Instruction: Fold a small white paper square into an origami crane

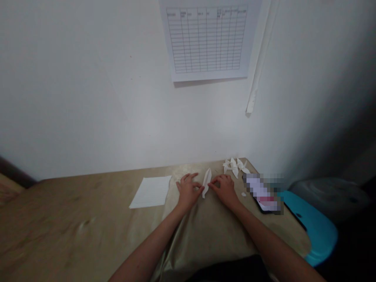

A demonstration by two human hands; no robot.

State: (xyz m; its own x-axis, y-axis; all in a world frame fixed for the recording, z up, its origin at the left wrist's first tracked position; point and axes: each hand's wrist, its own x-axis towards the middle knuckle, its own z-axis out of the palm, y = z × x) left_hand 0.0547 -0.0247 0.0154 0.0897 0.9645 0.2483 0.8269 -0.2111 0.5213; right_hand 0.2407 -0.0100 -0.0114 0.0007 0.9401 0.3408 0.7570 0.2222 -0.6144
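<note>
Between my two hands stands a narrow piece of folded white paper (207,182), upright and slightly tilted to the right. My left hand (188,188) pinches its lower left edge with thumb and forefinger, the other fingers raised and spread. From the other side, my right hand (225,188) pinches the paper's right edge between thumb and forefinger. Just beyond my right hand, several folded paper cranes (235,166) sit in a cluster. A small white paper scrap (243,194) lies to the right of that hand.
Lined white sheets (151,192) lie left of my hands on the cloth-covered table (96,235). A phone (261,194), partly blurred, rests near the right edge. Beyond that edge is a blue plastic object (315,223). A printed chart (210,43) hangs on the wall behind.
</note>
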